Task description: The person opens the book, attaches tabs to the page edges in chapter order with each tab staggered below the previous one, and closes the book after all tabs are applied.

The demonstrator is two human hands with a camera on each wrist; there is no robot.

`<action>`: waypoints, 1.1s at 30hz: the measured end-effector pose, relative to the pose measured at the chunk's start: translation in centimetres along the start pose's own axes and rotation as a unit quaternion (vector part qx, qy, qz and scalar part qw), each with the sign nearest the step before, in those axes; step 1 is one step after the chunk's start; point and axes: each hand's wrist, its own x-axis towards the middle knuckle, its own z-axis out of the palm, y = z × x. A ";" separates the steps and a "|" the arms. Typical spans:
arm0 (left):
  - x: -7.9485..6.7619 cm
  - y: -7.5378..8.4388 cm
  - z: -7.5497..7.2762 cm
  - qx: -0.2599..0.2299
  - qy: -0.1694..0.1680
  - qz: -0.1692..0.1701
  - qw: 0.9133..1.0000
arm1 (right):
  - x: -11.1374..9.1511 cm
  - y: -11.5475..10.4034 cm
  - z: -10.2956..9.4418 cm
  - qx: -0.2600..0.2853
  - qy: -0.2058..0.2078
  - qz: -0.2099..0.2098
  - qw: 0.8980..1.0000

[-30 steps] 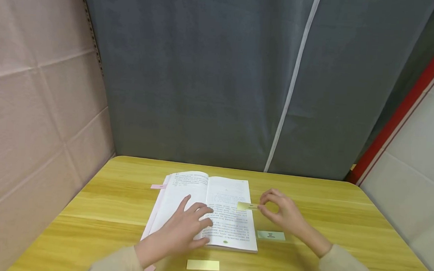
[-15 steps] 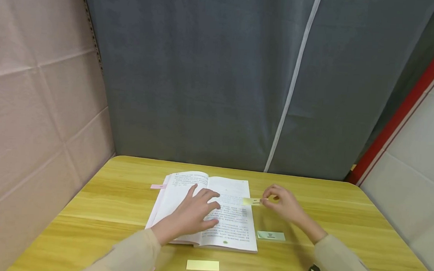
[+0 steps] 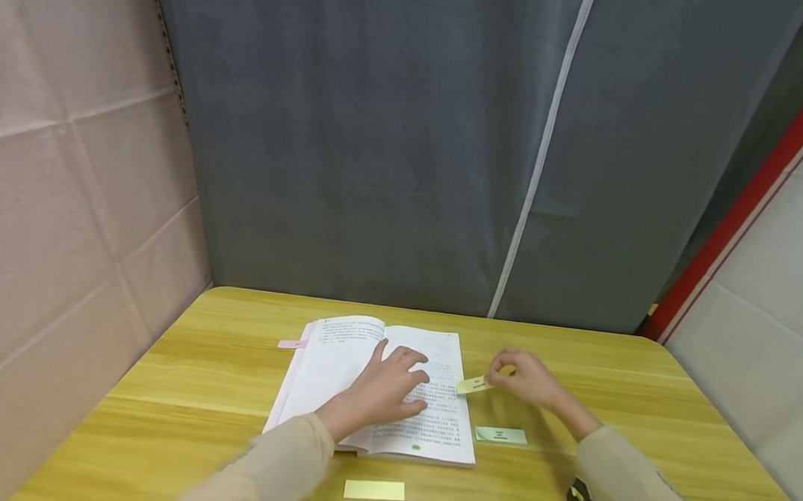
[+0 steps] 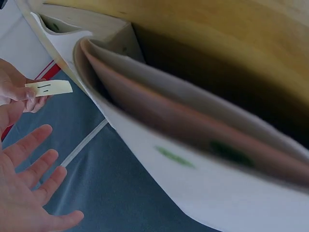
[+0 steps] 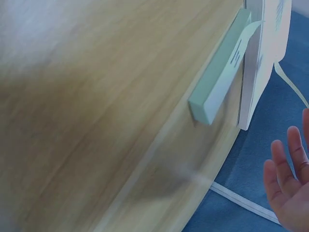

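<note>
A book (image 3: 332, 367) lies open on the table. My left hand (image 3: 382, 390) is over its middle and right page, fingers spread and slightly bent; the left wrist view also shows that hand (image 4: 29, 188) with its fingers apart. At the right page's outer edge, my right hand (image 3: 527, 377) pinches one end of a yellow sticky note (image 3: 472, 386) between thumb and index finger. Dark marks show on the note (image 4: 54, 87) in the left wrist view, and its free end overlaps the page edge. In the right wrist view the note (image 5: 288, 82) bends down from the book.
A pale green sticky-note pad (image 3: 501, 435) lies right of the book, its top sheet curling. In front is a yellow sticky-note pad (image 3: 374, 491). A pink tab (image 3: 291, 344) sticks out at the left page edge. A small dark object (image 3: 580, 499) lies by the right sleeve.
My left hand has slid rightward and away across the book toward the right page. The right hand has shifted slightly right, and the yellow sticky note now slants with its free end at the page edge.
</note>
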 end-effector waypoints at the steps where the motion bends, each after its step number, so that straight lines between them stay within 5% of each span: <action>1: 0.1 0.1 0.1 0.001 -0.003 -0.001 1.000 | 0.0 0.1 0.0 0.000 -0.004 0.002 1.000; 19: 2.4 1.9 2.0 0.010 -0.054 0.005 0.998 | -0.1 1.1 0.9 0.019 -0.013 0.021 1.000; 33: 3.8 3.5 4.1 0.008 -0.134 -0.008 0.991 | -0.3 1.2 1.1 0.011 -0.017 0.027 0.999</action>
